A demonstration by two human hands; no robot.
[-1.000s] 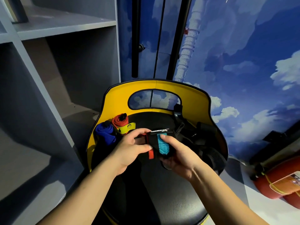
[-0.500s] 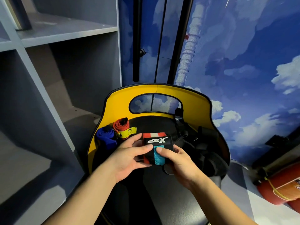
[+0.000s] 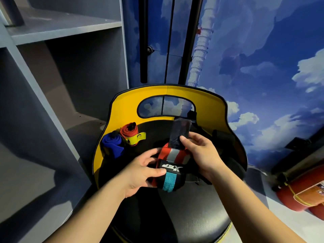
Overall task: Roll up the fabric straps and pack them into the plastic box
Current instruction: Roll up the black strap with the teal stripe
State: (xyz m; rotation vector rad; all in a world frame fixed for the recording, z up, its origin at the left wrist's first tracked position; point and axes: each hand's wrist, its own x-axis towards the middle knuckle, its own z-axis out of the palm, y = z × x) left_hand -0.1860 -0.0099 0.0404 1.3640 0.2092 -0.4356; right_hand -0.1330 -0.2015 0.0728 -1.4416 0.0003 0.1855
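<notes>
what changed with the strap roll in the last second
The right hand has peeled the black end flap off the roll and lifted it toward the chair back, baring a red and grey stretch of strap. The left hand still holds the black roll, now lower. The blue roll and the orange roll stayed put on the seat.

Two bare forearms in frame, entering from 7 and 5 o'clock. No sleeves, gloves, watch, rings or bands visible on either. Left hand [image 3: 138, 174] and right hand [image 3: 201, 155] both bare; fingers [image 3: 185, 138] uncovered, nails short and plain. Nothing else of the person shows.
</notes>
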